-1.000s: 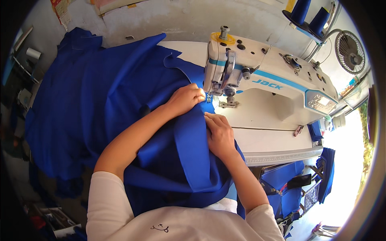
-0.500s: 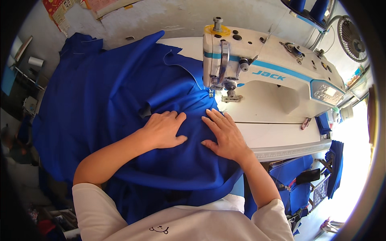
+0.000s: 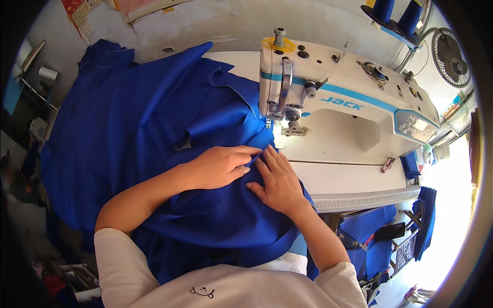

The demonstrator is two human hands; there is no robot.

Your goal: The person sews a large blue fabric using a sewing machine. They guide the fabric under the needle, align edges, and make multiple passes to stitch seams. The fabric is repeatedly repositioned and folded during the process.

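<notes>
A large blue cloth (image 3: 128,118) spreads in folds over the sewing table and down across my lap. Its edge runs under the presser foot (image 3: 268,123) of a white sewing machine (image 3: 308,77). My left hand (image 3: 226,165) lies on the cloth in front of the needle area, index finger stretched to the right and thumb lower down. Close beside it, my right hand (image 3: 277,179) rests flat, fingers pointing toward the presser foot and thumb apart. The two hands' fingertips nearly meet at a fold. Both hands are open on the cloth.
The white table (image 3: 339,177) has a ruler strip (image 3: 367,198) along its front edge. Blue thread cones (image 3: 409,18) stand on a rack at the upper right, by a small fan (image 3: 451,57). Stacked blue pieces (image 3: 377,220) hang below the table at right. A wall rises behind.
My left hand has slid right, its fingers drawing closer together. My right hand has shifted slightly left and toward me, so the hands are nearer each other. The cloth between them has bunched into a fold.
</notes>
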